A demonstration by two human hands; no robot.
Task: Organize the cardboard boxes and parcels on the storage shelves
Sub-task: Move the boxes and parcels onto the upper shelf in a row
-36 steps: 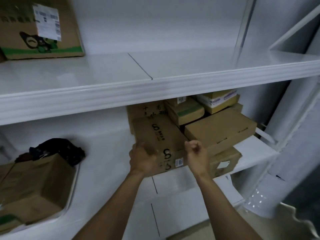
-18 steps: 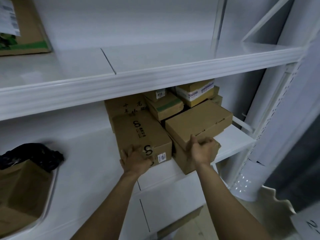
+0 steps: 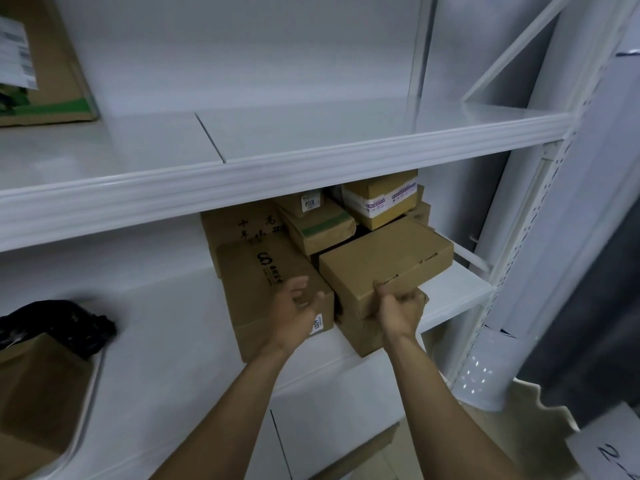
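Observation:
Several cardboard boxes crowd the right end of the lower white shelf (image 3: pixel 173 341). A plain flat box (image 3: pixel 384 265) lies tilted on top of another box (image 3: pixel 360 336). My right hand (image 3: pixel 398 306) grips the flat box at its near edge, fingers on the front face. My left hand (image 3: pixel 294 306) hovers with fingers spread over the near end of a long box with a black logo (image 3: pixel 263 282), close to the flat box's left corner. Behind stand a box with handwritten characters (image 3: pixel 239 223), a green-taped box (image 3: pixel 318 226) and a white-labelled box (image 3: pixel 381 199).
The upper shelf (image 3: pixel 277 140) holds one large box with a green stripe (image 3: pixel 45 64) at the far left. A black bag (image 3: pixel 59 323) and brown paper parcel (image 3: pixel 38 393) sit at the lower left. A perforated white upright (image 3: pixel 526 237) bounds the shelf on the right.
My left hand has lifted off the logo box's front end and opened, moving toward the flat box. My right hand has settled its grip on the flat box's near edge. The view shifted right.

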